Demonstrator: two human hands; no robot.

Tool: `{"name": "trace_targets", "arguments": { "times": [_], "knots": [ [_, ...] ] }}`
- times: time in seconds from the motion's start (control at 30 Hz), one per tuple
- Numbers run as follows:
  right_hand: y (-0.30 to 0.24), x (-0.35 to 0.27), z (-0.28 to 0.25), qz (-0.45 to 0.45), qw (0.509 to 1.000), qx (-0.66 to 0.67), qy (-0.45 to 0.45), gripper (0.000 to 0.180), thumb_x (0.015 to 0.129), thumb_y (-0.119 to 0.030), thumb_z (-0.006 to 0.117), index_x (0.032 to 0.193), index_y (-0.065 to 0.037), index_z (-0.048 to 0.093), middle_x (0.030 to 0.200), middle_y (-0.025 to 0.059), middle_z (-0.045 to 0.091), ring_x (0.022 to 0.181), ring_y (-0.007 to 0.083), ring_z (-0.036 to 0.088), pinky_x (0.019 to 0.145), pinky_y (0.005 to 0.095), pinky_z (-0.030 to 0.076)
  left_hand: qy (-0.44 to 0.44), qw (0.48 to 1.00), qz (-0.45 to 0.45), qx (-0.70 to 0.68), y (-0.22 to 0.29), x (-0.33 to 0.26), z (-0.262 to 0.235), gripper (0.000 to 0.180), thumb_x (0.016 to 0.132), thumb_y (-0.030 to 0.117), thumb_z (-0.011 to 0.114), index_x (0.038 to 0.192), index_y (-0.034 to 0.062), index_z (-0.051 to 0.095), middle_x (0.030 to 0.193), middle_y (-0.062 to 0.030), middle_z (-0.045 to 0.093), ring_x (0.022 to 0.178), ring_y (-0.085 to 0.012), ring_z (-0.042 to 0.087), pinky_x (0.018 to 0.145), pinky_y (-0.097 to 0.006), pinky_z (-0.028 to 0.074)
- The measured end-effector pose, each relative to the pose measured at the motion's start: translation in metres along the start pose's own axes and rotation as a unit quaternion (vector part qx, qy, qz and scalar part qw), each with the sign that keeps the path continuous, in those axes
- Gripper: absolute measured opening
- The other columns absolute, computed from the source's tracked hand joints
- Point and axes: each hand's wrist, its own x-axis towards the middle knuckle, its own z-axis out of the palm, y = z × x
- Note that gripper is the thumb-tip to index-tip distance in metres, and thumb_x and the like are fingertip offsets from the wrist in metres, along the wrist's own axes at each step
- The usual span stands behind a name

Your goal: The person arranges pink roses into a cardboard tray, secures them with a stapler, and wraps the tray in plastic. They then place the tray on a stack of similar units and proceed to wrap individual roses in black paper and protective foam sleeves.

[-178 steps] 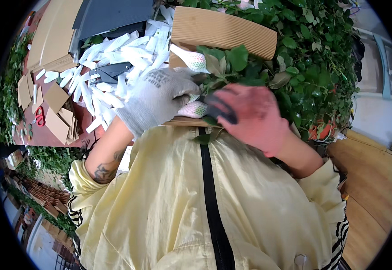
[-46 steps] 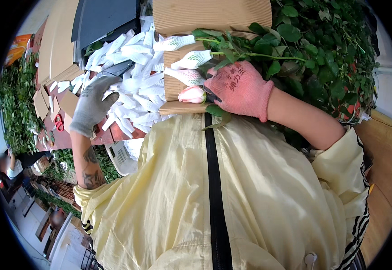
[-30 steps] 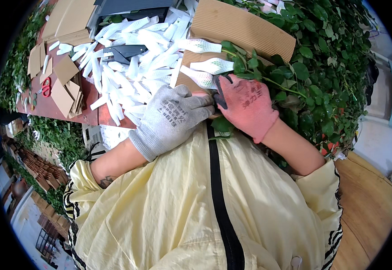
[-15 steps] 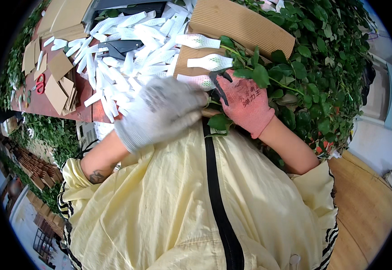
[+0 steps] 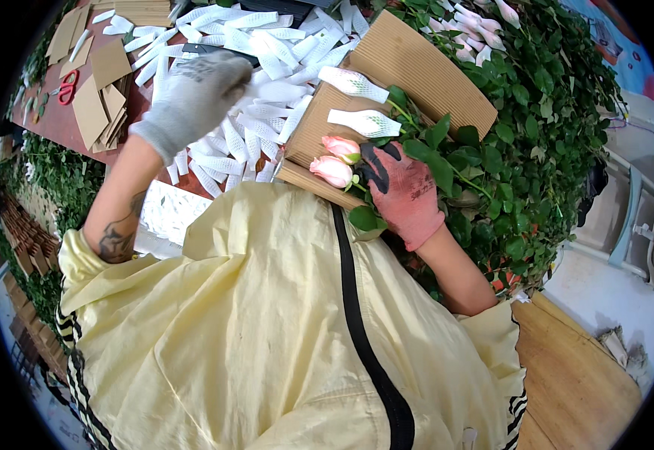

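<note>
Right hand (image 5: pixel 400 196), red-gloved: fingers bent over the stems of two bare pink roses (image 5: pixel 332 171), whose blooms lie just left of the fingertips on corrugated cardboard (image 5: pixel 424 71); how firmly it grips cannot be seen. Beyond this hand, two net-sleeved blooms (image 5: pixel 364 123) lie side by side; foliage (image 5: pixel 522 165) spreads to its right. Left hand (image 5: pixel 205 97), gray-gloved, blurred: over white net sleeves (image 5: pixel 271 52); opening and hold cannot be told. Left of it, red-handled scissors (image 5: pixel 68 88) lie on the desk (image 5: pixel 53 112).

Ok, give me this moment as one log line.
left hand: over white mesh sleeves, grip unclear | right hand: at two bare pink roses | corrugated cardboard: two sleeved flowers alongside
</note>
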Motion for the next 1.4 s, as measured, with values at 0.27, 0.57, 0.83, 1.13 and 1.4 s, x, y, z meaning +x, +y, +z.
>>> {"name": "trace_targets", "arguments": {
  "times": [0.27,0.57,0.83,1.13,1.4],
  "knots": [
    [-0.019,0.004,-0.055,-0.080,0.991,-0.075,-0.075,0.048,0.078,-0.023,0.068,0.124,-0.012,0.056,0.126,0.0116,0.055,0.110,0.0293,0.055,0.093,0.0415,0.042,0.030,0.968,0.246,-0.030,0.084,-0.023,0.033,0.019,0.078,0.030,0.060,0.087,0.0142,0.064,0.098,-0.0012,0.059,0.094,-0.0206,0.057,0.072,-0.036,0.048],
    [0.003,0.038,-0.062,-0.082,0.993,-0.085,-0.029,0.022,0.077,-0.023,0.068,0.094,-0.011,0.060,0.092,0.0096,0.062,0.086,0.0296,0.063,0.075,0.0404,0.050,0.021,0.967,0.252,-0.015,0.080,-0.027,0.047,0.014,0.080,0.028,0.058,0.084,0.0167,0.064,0.100,0.0002,0.059,0.090,-0.0190,0.055,0.072,-0.034,0.046],
    [0.007,0.016,-0.045,-0.065,0.985,-0.133,-0.089,0.037,0.077,-0.025,0.068,0.109,-0.011,0.055,0.109,0.0116,0.060,0.092,0.0278,0.063,0.077,0.0397,0.050,0.017,0.969,0.248,-0.001,0.078,-0.028,0.049,0.013,0.078,0.027,0.058,0.085,0.0163,0.062,0.095,0.0000,0.056,0.086,-0.0188,0.054,0.069,-0.034,0.044],
    [0.068,-0.023,-0.171,0.108,0.970,0.055,0.209,0.033,0.076,-0.004,0.071,0.108,-0.002,0.066,0.095,0.0079,0.068,0.079,0.0118,0.063,0.070,0.0262,0.051,0.002,0.973,0.230,-0.029,0.091,-0.023,0.033,0.016,0.079,0.027,0.060,0.087,0.0146,0.066,0.099,-0.0002,0.058,0.089,-0.0190,0.054,0.072,-0.035,0.043],
    [0.037,-0.133,-0.354,0.175,0.789,-0.130,0.574,0.026,0.084,-0.009,0.067,0.106,0.005,0.067,0.078,0.0062,0.068,0.060,0.0049,0.054,0.053,0.0184,0.041,-0.001,0.972,0.234,-0.020,0.088,-0.027,0.037,0.018,0.080,0.026,0.060,0.090,0.0135,0.067,0.103,-0.0010,0.059,0.091,-0.0194,0.055,0.072,-0.035,0.045]
  ]
}}
